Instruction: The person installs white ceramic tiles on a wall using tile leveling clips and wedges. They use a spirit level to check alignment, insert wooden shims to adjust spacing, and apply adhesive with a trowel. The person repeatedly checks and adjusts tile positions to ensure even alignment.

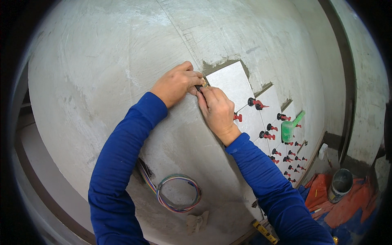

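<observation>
Pinching a small dark-and-tan piece [203, 83] between bent fingers, my left grip [175, 83] is reaching to the left corner of the topmost pale tile [232, 79]. My right grip [218, 110] is overlapping that tile's lower left edge and bringing its bent fingertips to the piece's lower end; I am not able to tell whether it is pinching too. The piece is sitting just beside the tile's corner, my fingers hiding most of it. Around the tile, the bare grey wall [102, 81] is spreading left. Red-and-black clips [267, 135] are standing out below and right of the tile, a green mallet [288, 131] resting among them. Below the tile, to the left, coiled coloured wires [199, 196] are hanging; far below right, a bucket [335, 196] is standing on an orange sheet [316, 192].
</observation>
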Demonstrator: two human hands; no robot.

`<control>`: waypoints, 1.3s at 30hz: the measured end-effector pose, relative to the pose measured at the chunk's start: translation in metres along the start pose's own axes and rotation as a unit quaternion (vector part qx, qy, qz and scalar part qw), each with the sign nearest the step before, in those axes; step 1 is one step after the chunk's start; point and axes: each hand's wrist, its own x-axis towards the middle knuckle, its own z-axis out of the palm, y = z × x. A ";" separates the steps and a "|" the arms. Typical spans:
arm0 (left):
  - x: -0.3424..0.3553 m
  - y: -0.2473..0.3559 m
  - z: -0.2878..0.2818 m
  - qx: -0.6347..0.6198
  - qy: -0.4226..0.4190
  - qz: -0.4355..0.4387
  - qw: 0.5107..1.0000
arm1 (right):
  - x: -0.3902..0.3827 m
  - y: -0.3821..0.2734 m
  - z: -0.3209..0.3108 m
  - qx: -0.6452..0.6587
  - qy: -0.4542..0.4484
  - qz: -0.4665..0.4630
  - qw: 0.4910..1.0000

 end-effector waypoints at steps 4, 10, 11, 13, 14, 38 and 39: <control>0.000 0.000 0.001 -0.002 0.001 -0.006 1.000 | 0.000 0.003 0.001 0.004 -0.003 -0.026 1.000; -0.004 -0.003 0.008 0.005 0.022 -0.002 1.000 | 0.001 0.006 0.003 0.034 -0.007 -0.021 0.999; -0.005 -0.003 0.008 -0.006 0.031 -0.001 1.000 | 0.001 0.004 0.002 0.026 -0.016 -0.013 0.999; -0.008 -0.005 0.007 -0.041 0.031 -0.018 0.999 | 0.002 0.002 0.001 0.016 -0.029 0.002 0.999; -0.007 -0.006 0.006 -0.067 0.024 -0.030 0.997 | 0.002 0.001 0.000 0.014 -0.029 0.001 0.999; -0.012 0.000 0.011 -0.031 0.047 -0.041 0.998 | 0.006 0.009 -0.004 0.038 -0.056 -0.042 0.997; -0.014 0.000 0.011 -0.026 0.062 -0.035 0.997 | 0.006 0.007 -0.005 0.036 -0.060 -0.030 0.997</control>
